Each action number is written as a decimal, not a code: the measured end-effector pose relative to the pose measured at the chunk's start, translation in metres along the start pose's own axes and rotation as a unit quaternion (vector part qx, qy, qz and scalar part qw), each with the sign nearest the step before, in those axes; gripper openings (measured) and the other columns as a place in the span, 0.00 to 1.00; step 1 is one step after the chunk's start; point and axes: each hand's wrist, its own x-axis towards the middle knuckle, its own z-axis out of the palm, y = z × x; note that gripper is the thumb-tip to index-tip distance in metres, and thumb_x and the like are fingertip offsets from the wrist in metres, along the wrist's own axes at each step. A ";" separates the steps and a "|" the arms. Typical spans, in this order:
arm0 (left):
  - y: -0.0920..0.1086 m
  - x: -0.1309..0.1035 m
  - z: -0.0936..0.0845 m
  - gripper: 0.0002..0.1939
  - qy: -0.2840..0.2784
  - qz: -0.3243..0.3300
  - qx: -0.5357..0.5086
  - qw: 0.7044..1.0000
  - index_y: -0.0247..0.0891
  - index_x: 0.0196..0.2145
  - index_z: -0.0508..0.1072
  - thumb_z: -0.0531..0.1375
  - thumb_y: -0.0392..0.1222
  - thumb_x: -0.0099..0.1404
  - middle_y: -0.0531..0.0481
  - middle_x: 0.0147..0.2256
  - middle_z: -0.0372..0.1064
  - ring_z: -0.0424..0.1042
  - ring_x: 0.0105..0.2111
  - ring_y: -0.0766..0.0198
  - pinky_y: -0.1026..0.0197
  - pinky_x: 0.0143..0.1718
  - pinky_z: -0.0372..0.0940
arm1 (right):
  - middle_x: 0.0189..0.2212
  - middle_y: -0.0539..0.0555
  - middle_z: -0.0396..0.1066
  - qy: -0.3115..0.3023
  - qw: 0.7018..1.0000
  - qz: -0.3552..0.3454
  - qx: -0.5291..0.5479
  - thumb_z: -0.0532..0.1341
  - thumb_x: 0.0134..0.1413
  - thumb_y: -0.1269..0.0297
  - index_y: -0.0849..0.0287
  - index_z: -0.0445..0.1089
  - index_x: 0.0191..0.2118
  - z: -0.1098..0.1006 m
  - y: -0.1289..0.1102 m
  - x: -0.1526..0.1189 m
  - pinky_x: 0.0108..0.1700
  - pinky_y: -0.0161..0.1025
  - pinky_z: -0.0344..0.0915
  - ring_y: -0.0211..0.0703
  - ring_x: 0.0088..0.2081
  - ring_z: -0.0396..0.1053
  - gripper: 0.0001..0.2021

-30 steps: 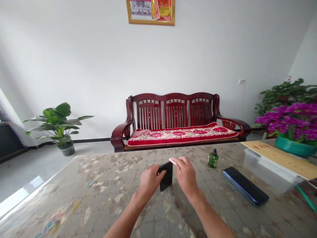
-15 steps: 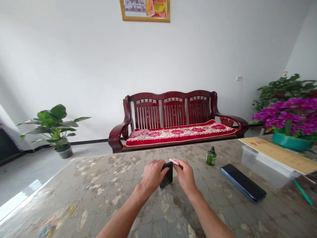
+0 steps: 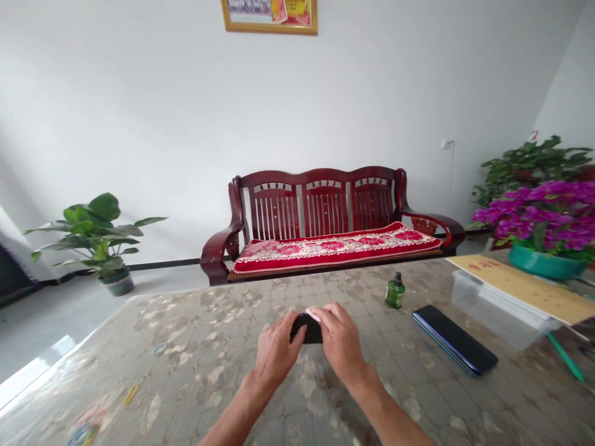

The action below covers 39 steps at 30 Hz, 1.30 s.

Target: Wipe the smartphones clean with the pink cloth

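Note:
A small black flat object (image 3: 313, 332), like a phone, is held above the patterned tabletop (image 3: 195, 359). My left hand (image 3: 277, 347) grips its left side, with the thumb across the near face. On its right side, my right hand (image 3: 341, 339) has its fingers closed round a small pale pink-white item (image 3: 313, 314), which lies against the object's top edge. The underside of the pale item is hidden by the fingers.
A green bottle (image 3: 395, 291) and a dark phone stack (image 3: 454, 341) stand and lie to the right. Beyond are a plastic box (image 3: 499, 310), card (image 3: 525, 288) and purple flowers (image 3: 546, 214). Rubber bands (image 3: 131, 393) lie at left; a wooden bench (image 3: 325, 204) is behind.
The black object has turned from upright to a lower, wider pose. My right hand has come in against it, bringing the pale item to its top edge. The view has shifted slightly.

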 end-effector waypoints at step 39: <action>-0.040 -0.045 0.024 0.07 -0.066 0.004 0.052 0.996 0.43 0.38 0.69 0.52 0.43 0.73 0.54 0.32 0.75 0.75 0.34 0.63 0.66 0.34 0.60 | 0.36 0.50 0.72 -0.070 0.986 -0.063 -0.138 0.60 0.60 0.73 0.51 0.74 0.42 0.008 0.013 -0.026 0.41 0.39 0.60 0.42 0.39 0.67 0.10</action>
